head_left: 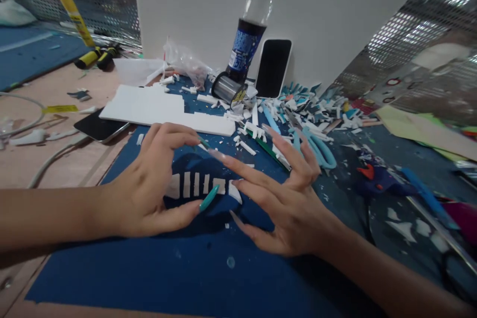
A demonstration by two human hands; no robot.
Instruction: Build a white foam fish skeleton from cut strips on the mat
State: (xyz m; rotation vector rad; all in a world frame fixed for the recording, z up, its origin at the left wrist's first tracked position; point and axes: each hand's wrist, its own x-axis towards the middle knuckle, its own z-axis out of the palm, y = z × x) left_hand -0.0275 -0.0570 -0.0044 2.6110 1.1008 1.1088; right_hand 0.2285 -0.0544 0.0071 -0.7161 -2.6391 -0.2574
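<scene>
My left hand (149,184) hovers over a blue cutting mat (156,268), fingers curved and apart, with long teal nails. My right hand (283,198) is spread open beside it, fingers stretched toward the left. Between the two hands lies a row of small white foam strips (196,185) on a dark blue shape. Neither hand holds anything. A large white foam board (156,109) lies just beyond my left hand.
A cola bottle (248,39) and a tape roll (227,90) stand at the back, a phone (273,68) leaning on the wall. Light-blue scissors (316,146), a green pen (266,148) and foam scraps lie right. Another phone (99,126) lies left.
</scene>
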